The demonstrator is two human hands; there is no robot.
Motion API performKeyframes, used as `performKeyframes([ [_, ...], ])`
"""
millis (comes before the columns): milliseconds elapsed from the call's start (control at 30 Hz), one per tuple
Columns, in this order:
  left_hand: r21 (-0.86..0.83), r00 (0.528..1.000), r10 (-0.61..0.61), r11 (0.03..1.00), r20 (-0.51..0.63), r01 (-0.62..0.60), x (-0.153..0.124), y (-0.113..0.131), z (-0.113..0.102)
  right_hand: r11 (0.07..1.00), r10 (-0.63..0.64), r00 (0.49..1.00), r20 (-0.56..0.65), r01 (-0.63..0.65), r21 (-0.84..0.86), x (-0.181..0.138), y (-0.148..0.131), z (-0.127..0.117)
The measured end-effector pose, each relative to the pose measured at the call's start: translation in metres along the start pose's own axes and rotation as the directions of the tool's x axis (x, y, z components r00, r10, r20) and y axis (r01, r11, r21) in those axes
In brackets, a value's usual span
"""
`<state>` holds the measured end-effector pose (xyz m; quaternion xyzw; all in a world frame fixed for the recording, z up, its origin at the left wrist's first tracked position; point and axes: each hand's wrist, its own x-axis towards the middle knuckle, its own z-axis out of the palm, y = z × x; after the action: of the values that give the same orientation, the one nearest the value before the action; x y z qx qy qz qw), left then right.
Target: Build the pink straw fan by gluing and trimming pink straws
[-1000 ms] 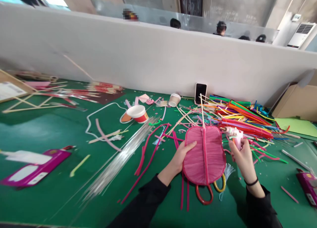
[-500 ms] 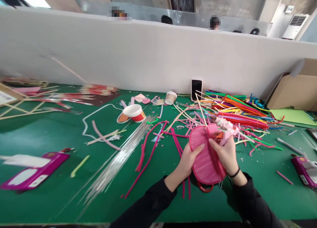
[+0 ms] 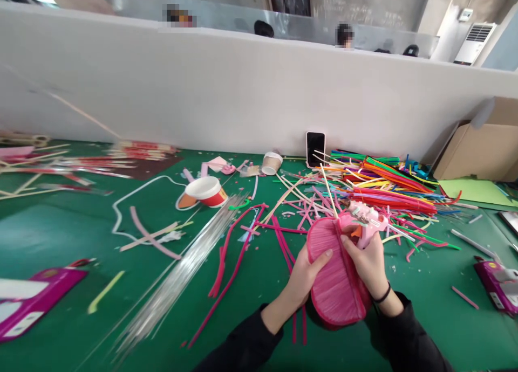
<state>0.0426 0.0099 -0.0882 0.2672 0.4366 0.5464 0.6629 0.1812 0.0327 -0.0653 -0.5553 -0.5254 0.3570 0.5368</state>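
Note:
A pink, ribbed, fuzzy pouch-like piece (image 3: 332,275) with rounded ends and a raised seam is held low above the table. My left hand (image 3: 305,277) grips its left side, thumb on the face and fingers mostly hidden beneath. My right hand (image 3: 370,267) is closed around the handle of a pink hot glue gun (image 3: 366,218), its thumb pressing near the seam of the piece. The gun's nozzle points up and left, and a whitish glue stick (image 3: 400,231) juts from its back. Scattered pink chenille stems (image 3: 305,206) lie just beyond.
Bundles of coloured stems (image 3: 392,197) lie behind my hands, near a propped phone (image 3: 315,149) and a cardboard box (image 3: 479,148). Left are clear thin rods (image 3: 182,275), a red-and-white paper cup (image 3: 206,191) and a purple device (image 3: 44,299). A white partition (image 3: 226,91) closes the back.
The pink piece has tilted and lowered slightly, hiding the red loop seen under it earlier. Both hands keep their hold. The view has shifted, moving the table's left-hand things leftward.

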Motion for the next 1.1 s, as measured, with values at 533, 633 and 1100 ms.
performKeyframes([
  [533,-0.077,0.998,-0.039,0.996,-0.05,0.035,0.006,0.009,-0.003,0.978,0.092,0.996,0.006,-0.092,0.186,0.007,-0.003,-0.009],
  [633,-0.079,0.998,-0.056,0.995,-0.022,0.054,0.007,0.008,-0.003,0.997,0.039,0.996,0.083,-0.045,0.068,0.004,0.003,-0.003],
  [1100,-0.054,1.0,-0.029,0.998,0.012,0.03,0.012,0.008,-0.009,0.968,0.135,0.982,0.131,-0.158,0.193,0.005,0.006,-0.003],
])
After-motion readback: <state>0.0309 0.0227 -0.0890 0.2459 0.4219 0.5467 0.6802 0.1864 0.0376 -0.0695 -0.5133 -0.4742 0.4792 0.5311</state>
